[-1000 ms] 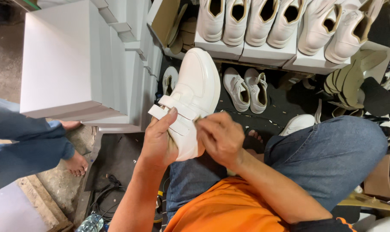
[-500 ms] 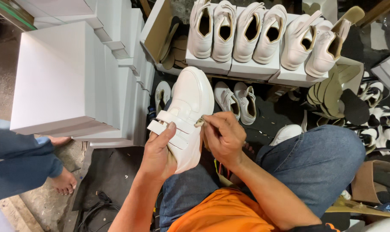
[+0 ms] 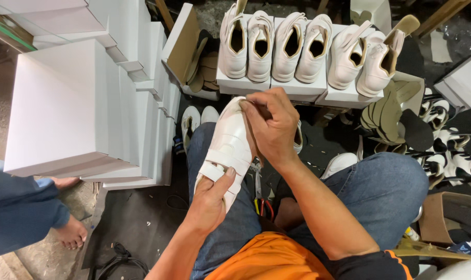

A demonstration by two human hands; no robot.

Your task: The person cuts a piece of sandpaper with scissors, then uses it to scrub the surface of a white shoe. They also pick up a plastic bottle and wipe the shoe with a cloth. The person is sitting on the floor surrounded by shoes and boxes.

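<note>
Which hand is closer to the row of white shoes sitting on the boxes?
Right. The right hand pinches the held shoe's toe end, just below the row of white shoes. The left hand grips the heel end, farther away.

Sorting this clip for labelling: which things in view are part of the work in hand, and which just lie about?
In hand:
white strap shoe
left hand at its heel end
right hand at its toe

Lying about:
white boxes
row of white shoes
insoles
pliers

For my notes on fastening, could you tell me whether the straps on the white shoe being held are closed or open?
Closed: both straps lie flat across the white shoe, the left hand thumb pressing the nearer one.
</note>
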